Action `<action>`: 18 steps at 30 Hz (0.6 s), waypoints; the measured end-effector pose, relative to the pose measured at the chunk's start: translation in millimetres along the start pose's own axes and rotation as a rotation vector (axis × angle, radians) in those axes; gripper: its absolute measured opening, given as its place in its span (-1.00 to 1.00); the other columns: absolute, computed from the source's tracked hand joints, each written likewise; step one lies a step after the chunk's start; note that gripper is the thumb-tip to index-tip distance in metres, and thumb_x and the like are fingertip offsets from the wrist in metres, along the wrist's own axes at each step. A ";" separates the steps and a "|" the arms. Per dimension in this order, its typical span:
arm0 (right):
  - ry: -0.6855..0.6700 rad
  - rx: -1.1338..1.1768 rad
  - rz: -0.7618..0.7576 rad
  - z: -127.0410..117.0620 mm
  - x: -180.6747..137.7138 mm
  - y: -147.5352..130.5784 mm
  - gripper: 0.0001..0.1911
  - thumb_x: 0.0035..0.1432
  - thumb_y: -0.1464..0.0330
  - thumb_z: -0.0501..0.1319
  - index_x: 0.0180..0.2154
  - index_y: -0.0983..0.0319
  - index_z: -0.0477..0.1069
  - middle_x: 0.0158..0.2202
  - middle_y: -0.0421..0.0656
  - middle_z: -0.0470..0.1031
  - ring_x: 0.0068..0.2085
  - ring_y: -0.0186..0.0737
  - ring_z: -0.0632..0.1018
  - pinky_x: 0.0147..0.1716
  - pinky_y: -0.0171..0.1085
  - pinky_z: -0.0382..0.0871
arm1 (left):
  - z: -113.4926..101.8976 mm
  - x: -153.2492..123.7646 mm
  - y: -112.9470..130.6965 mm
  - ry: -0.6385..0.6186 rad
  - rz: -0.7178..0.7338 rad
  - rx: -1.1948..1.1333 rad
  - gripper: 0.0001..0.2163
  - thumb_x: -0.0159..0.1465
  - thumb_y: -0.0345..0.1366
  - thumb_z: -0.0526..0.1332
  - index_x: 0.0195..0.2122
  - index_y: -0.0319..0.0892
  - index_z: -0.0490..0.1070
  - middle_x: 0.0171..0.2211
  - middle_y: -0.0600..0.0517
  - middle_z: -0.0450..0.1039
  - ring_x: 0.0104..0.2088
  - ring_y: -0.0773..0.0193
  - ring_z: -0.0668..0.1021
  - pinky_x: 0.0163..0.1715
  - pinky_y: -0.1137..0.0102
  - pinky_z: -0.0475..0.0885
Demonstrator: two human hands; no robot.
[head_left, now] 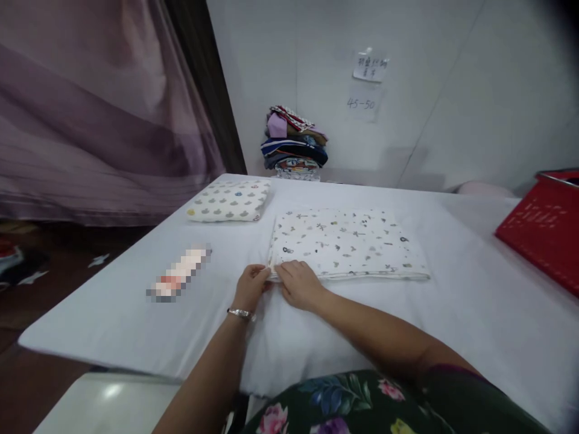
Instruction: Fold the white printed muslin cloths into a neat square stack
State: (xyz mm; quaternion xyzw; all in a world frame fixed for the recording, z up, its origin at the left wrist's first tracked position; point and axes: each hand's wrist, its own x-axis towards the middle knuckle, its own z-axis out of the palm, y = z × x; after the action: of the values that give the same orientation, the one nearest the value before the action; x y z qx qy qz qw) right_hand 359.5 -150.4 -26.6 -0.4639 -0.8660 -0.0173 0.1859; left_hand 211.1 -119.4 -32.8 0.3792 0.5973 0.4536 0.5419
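Observation:
A white cloth with small printed figures (348,241) lies folded into a flat rectangle on the white-covered table (456,325). At its near left corner, my left hand (251,286) pinches the edge between thumb and fingers. My right hand (301,283) rests just beside it, palm down, with its fingers lying on the cloth near the same corner. To the far left sits a second folded cloth (230,201), cream with grey printed shapes. Part of the corner is hidden under my fingers.
A pixelated oblong object (178,274) lies on the table's left side. Behind the table rises a stack of folded clothes (295,141) against the wall. A red container (547,226) stands at the right edge, and a mauve curtain (104,114) hangs at the left.

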 end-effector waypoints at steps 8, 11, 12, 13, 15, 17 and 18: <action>-0.074 -0.122 -0.014 -11.4 -31.4 44.2 -0.64 0.22 0.43 -0.03 0.04 0.34 0.24 -0.10 0.01 0.40 -0.11 -0.12 0.35 -0.19 -0.16 0.20 | 1.1 -2.2 2.5 0.014 -0.032 -0.014 -0.84 0.04 -0.38 0.24 -0.37 -0.23 0.27 -0.50 0.07 0.40 -0.61 0.40 0.47 -0.57 0.45 0.44; -0.053 -0.099 -0.009 -18.9 -52.1 68.7 -0.66 0.24 0.38 -0.02 0.01 0.30 0.29 -0.07 0.00 0.40 -0.08 -0.13 0.37 -0.15 -0.16 0.22 | 0.4 -3.1 1.9 -0.002 -0.034 -0.025 -0.81 0.02 -0.36 0.25 -0.36 -0.23 0.27 -0.52 0.09 0.39 -0.62 0.42 0.46 -0.57 0.45 0.44; -0.039 -0.105 -0.006 -21.3 -59.3 76.2 -0.67 0.24 0.37 -0.02 0.01 0.30 0.31 -0.07 0.00 0.41 -0.07 -0.13 0.37 -0.14 -0.15 0.22 | 0.3 -3.5 1.8 -0.006 -0.031 -0.029 -0.80 0.02 -0.36 0.26 -0.36 -0.23 0.27 -0.52 0.09 0.39 -0.62 0.42 0.46 -0.57 0.46 0.44; -0.026 -0.112 -0.003 -23.3 -66.2 83.0 -0.67 0.24 0.37 -0.01 0.01 0.29 0.31 -0.06 0.00 0.41 -0.07 -0.12 0.38 -0.13 -0.15 0.23 | 0.3 -3.8 1.8 -0.007 -0.029 -0.032 -0.80 0.01 -0.35 0.26 -0.36 -0.23 0.27 -0.53 0.10 0.38 -0.62 0.43 0.45 -0.57 0.46 0.44; -0.005 -0.122 0.000 -26.6 -78.1 94.8 -0.66 0.22 0.40 0.00 0.01 0.28 0.32 -0.06 0.00 0.42 -0.07 -0.12 0.39 -0.12 -0.13 0.25 | 0.6 -3.9 1.4 -0.005 -0.030 -0.031 -0.78 0.00 -0.35 0.27 -0.36 -0.23 0.26 -0.53 0.10 0.38 -0.62 0.43 0.45 -0.58 0.46 0.44; 0.016 -0.130 0.007 -28.5 -86.3 103.8 -0.65 0.20 0.46 0.00 0.02 0.27 0.32 -0.07 0.00 0.43 -0.08 -0.13 0.42 -0.12 -0.14 0.27 | 0.8 -3.3 0.4 -0.002 -0.032 -0.025 -0.78 -0.01 -0.35 0.28 -0.37 -0.23 0.26 -0.54 0.11 0.38 -0.62 0.42 0.45 -0.58 0.46 0.44; 0.025 -0.140 0.022 -28.8 -89.0 107.2 -0.63 0.19 0.49 -0.01 0.02 0.26 0.32 -0.06 -0.01 0.44 -0.08 -0.14 0.43 -0.13 -0.14 0.28 | 0.8 -2.7 -0.4 -0.001 -0.028 -0.018 -0.78 -0.02 -0.36 0.28 -0.37 -0.23 0.26 -0.54 0.11 0.37 -0.63 0.42 0.45 -0.58 0.45 0.44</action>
State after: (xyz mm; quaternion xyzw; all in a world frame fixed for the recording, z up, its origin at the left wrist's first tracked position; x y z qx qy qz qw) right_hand 499.6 -166.1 -45.1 -0.4848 -0.8552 -0.0817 0.1640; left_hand 212.2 -122.0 -32.3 0.3662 0.5983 0.4512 0.5517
